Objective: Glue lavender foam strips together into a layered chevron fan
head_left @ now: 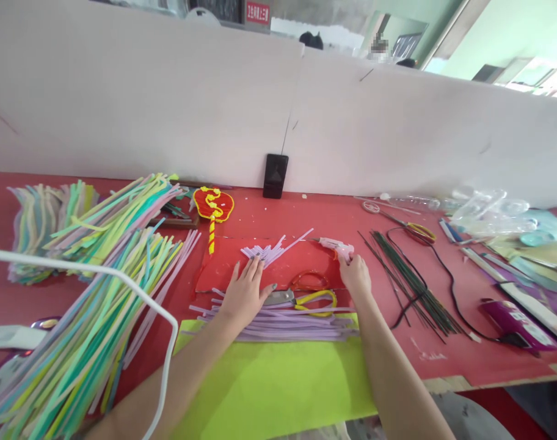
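Lilac strips (270, 253) lie fanned on the red board (223, 264), under the fingertips of the left hand (244, 290), spread and unclenched; the right hand (357, 276) grasps a pink glue gun (337, 247), its tip pointing left. Gluing seems the step in hand; the next move likely calls for steady strips and careful aim. Nearer lie scissors (316, 301); farther left, a red-and-yellow ornament (221, 205).

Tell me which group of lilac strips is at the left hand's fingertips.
The small fanned cluster, at the fingertips of the left hand. The long pile lies under the yellow-handled scissors; the loose strips lie beside the multicoloured bundle.
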